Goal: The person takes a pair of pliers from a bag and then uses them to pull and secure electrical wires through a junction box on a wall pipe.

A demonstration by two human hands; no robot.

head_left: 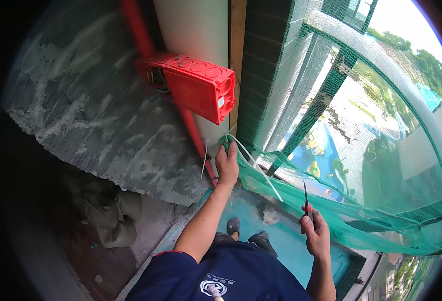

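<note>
My left hand (227,165) is closed on a bunched piece of green netting (225,140) against a pale vertical pipe (191,27), below a red plastic junction box (198,88). A long white plastic tie (262,172) runs from that bunch down to the right. My right hand (315,233), held to the right and lower, grips a narrow dark tool (306,198) with some red on its handle, its pointed end upward. Red conduit (191,130) runs along the pipe's left side, with loose wires (158,83) beside the box.
A rough grey concrete surface (85,115) fills the left, with crumpled sacks (115,215) below. Green netting (361,215) stretches across a glazed opening on the right, with greenery and a blue area outside. A small pale crumpled bag (271,215) lies on the teal floor (251,200) beyond my feet.
</note>
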